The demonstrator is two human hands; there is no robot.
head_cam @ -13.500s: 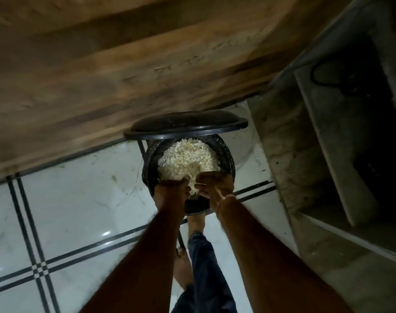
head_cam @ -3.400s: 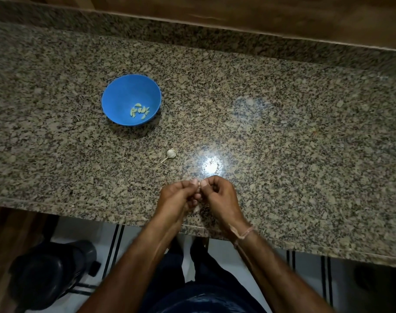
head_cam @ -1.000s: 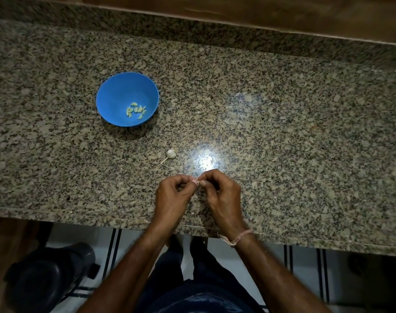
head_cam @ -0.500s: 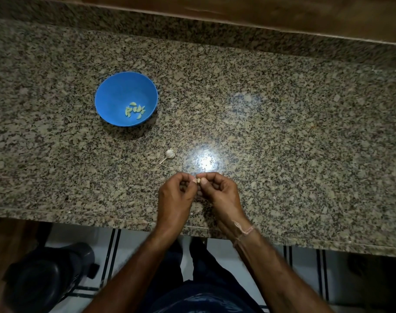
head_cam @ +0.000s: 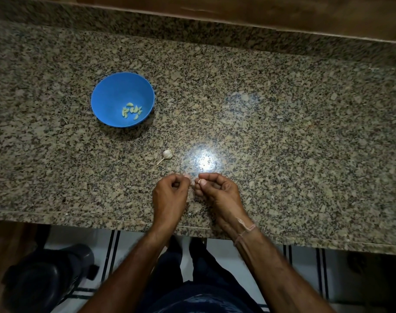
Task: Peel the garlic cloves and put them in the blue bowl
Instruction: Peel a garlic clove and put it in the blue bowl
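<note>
Table (head_cam: 283, 132): speckled granite, lamp glare.
Blue bowl (head_cam: 111, 96): far left, peeled cloves (head_cam: 132, 110) inside.
Left hand (head_cam: 170, 195): curled; contents unclear.
Right hand (head_cam: 217, 190): pinching garlic clove (head_cam: 199, 181); nail under skin, strip it.

A speckled granite countertop (head_cam: 283, 136) is filling most of the view, with a bright lamp glare (head_cam: 203, 162) shining near its centre. A wooden surface (head_cam: 260, 12) is running along 12 o'clock. White floor tiles (head_cam: 305, 267) (dark-striped) are showing at 6 o'clock; a black bin (head_cam: 45, 279) is sitting at 8 o'clock.
</note>
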